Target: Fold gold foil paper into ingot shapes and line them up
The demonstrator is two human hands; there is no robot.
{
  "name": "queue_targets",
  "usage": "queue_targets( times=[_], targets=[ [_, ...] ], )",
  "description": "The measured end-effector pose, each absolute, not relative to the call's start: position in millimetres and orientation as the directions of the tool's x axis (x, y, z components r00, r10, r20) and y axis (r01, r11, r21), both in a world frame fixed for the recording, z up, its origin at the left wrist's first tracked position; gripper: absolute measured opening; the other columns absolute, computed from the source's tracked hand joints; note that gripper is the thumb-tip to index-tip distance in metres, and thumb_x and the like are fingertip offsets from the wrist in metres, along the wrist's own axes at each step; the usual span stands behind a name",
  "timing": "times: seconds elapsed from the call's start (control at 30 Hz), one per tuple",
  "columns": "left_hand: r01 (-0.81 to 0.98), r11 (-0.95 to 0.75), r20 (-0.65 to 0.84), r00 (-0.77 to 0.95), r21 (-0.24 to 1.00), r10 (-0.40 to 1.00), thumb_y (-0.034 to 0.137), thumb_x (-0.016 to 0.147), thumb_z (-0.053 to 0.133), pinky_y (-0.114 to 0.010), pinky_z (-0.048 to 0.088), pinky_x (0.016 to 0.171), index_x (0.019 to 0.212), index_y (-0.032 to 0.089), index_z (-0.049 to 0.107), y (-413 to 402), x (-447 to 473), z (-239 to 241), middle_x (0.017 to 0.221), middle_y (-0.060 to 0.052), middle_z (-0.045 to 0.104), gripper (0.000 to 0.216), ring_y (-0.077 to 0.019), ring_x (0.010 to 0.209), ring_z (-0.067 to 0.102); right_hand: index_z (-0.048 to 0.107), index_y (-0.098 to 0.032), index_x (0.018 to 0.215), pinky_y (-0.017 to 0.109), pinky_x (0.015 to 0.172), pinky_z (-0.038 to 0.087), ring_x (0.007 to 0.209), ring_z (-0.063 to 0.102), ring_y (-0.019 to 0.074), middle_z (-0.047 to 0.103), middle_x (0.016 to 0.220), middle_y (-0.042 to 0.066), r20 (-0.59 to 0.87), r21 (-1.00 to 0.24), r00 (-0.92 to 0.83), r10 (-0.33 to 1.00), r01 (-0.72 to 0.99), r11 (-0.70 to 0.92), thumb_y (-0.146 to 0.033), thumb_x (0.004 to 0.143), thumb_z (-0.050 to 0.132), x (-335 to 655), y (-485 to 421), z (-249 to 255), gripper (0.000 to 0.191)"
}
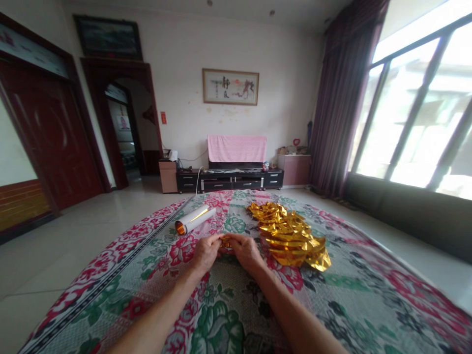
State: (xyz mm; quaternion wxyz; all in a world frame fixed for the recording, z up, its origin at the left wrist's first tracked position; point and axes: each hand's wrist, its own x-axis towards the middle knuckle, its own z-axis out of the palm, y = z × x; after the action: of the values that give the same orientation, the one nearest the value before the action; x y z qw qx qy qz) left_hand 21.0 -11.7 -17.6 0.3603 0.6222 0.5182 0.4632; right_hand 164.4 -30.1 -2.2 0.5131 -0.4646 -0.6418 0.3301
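Observation:
Between my two hands, low over the patterned tablecloth (221, 290), is a small piece of gold foil paper (226, 243), mostly covered by fingers. My left hand (206, 253) pinches its left side, and my right hand (245, 250) pinches its right side. The thumbs and fingertips nearly meet at the middle. To the right lies a pile of folded gold foil pieces (291, 233), several of them boat-like with pointed ends. Beyond my left hand rests a loose roll of sheets (195, 220), white outside and gold inside.
The round table's edge curves past the roll on the left. A black TV stand (236, 182) stands beyond, with a pink cloth (237, 148) over the screen. A dark curtain (334, 98) and large window are at right; a red-brown door (51, 132) is at left.

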Motion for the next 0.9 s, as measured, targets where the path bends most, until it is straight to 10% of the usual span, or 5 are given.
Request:
queue_targets(
  times=[0.5, 0.9],
  targets=[
    [0.249, -0.192, 0.178, 0.076, 0.949, 0.981, 0.023, 0.076, 0.053, -0.021, 0.051, 0.053, 0.115, 0.017, 0.059, -15.4, 19.9, -10.1, 0.097, -0.005, 0.069, 0.04, -0.0151, 0.069, 0.066, 0.067, -0.018, 0.098, 0.027, 0.064, 0.054, 0.077, 0.062, 0.0171, 0.068, 0.085, 0.001, 0.314, -0.948, -0.121, 0.942, 0.011, 0.317, -0.026, 0.07, 0.048, 164.1, -24.7, -7.5, 0.035],
    [0.224, -0.025, -0.003, 0.124, 0.974, 0.992, 0.037, 0.077, 0.05, -0.015, 0.037, 0.036, 0.102, 0.011, 0.062, -29.1, 10.2, 23.9, 0.067, -0.006, 0.068, 0.038, -0.0122, 0.048, 0.062, 0.056, -0.019, 0.109, 0.025, 0.061, 0.053, 0.092, 0.061, 0.021, 0.059, 0.115, 0.007, 0.187, -0.976, -0.07, 0.98, -0.131, 0.177, -0.026, 0.067, 0.047, 171.8, -37.6, 9.2, 0.043]
  ],
)
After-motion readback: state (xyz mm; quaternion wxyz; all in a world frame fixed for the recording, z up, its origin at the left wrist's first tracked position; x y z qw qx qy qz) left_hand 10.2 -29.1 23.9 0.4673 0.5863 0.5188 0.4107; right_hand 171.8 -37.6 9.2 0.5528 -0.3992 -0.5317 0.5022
